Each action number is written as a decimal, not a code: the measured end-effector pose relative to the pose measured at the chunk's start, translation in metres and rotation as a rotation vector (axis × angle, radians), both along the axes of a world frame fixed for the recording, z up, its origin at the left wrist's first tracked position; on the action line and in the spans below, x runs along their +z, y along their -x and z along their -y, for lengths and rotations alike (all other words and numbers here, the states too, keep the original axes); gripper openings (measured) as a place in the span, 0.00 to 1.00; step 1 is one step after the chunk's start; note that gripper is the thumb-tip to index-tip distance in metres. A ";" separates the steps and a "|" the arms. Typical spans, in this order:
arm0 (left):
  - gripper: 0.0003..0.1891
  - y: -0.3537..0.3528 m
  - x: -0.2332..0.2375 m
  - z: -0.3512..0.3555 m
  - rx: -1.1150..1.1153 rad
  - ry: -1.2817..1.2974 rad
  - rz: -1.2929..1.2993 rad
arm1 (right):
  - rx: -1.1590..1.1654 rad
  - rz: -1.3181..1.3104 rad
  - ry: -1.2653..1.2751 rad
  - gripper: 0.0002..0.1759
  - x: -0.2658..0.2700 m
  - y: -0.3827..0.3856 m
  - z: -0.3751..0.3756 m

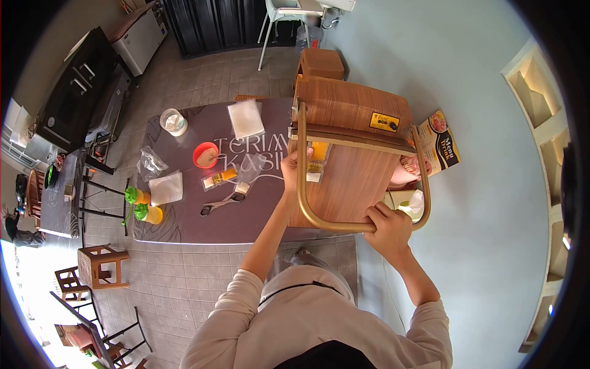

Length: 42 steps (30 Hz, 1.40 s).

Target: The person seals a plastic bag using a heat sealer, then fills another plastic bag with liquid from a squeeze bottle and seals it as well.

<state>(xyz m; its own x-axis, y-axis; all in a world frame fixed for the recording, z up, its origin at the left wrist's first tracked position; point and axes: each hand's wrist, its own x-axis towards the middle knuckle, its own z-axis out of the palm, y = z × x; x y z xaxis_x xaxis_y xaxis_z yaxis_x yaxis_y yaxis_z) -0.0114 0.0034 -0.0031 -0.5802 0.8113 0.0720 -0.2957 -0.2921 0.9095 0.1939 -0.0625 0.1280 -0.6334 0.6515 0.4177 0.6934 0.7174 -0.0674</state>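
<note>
A wood-grain box machine [353,104] with a yellow control label and a U-shaped gold handle [326,222] stands at the table's right end. My right hand [388,229] is wrapped around the front bar of the handle. At the machine's left side, my left hand [290,170] reaches past the handle's side bar and pinches the edge of a clear packet [317,161] with yellow and white contents. The packet lies on the wood-grain surface below the machine's front edge. Some left fingers are hidden behind the bar.
On the dark table [258,215] are scissors [222,203], another yellow-and-white packet [219,178], a red bowl [206,155], a clear tub [174,122], plastic bags [246,119] and green-capped bottles [147,214]. A tissue box [402,200] and menu [439,141] sit right, by the wall.
</note>
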 end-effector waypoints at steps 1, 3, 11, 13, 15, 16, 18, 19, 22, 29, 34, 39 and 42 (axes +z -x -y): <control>0.12 0.000 0.001 0.000 0.000 0.000 0.000 | -0.005 0.004 -0.007 0.05 -0.001 0.000 0.000; 0.12 -0.002 0.003 0.001 0.007 -0.014 0.017 | -0.010 0.009 -0.015 0.05 -0.002 0.000 0.000; 0.12 -0.001 0.006 0.002 -0.016 -0.043 0.028 | 0.001 0.014 0.008 0.05 -0.003 0.000 0.000; 0.12 0.000 0.004 0.003 -0.018 -0.040 0.035 | 0.002 0.014 0.014 0.05 -0.002 -0.001 0.000; 0.17 0.005 0.001 0.003 -0.055 0.104 -0.054 | 0.002 0.014 0.019 0.05 -0.002 -0.001 0.000; 0.17 0.005 0.000 0.002 -0.055 0.104 -0.054 | 0.001 0.016 0.016 0.06 -0.003 -0.001 0.000; 0.17 0.004 -0.002 0.001 -0.070 0.051 0.015 | 0.001 0.017 0.014 0.06 -0.003 -0.001 0.000; 0.17 0.005 -0.002 0.002 -0.070 0.051 0.015 | -0.001 0.019 0.012 0.06 -0.003 -0.001 0.000; 0.17 0.004 0.005 0.004 -0.056 0.111 -0.033 | -0.004 0.020 0.015 0.06 -0.004 -0.001 0.000; 0.12 0.000 0.009 0.004 -0.026 0.026 -0.008 | -0.008 0.031 0.016 0.05 -0.006 -0.002 0.000; 0.17 0.003 0.002 0.004 -0.070 0.103 0.018 | -0.001 0.031 0.008 0.05 -0.005 -0.001 0.000; 0.18 0.004 -0.007 0.000 -0.059 0.071 -0.017 | 0.003 0.020 -0.006 0.05 -0.007 -0.001 0.000; 0.18 0.004 -0.007 0.001 -0.039 0.099 -0.058 | -0.001 0.018 -0.007 0.05 -0.007 -0.001 0.000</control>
<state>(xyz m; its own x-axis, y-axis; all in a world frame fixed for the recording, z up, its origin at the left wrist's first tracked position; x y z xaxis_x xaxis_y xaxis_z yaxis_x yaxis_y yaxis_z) -0.0153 0.0028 -0.0098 -0.5454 0.8378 0.0231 -0.2512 -0.1897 0.9492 0.1948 -0.0623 0.1213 -0.6400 0.6494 0.4108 0.6955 0.7168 -0.0495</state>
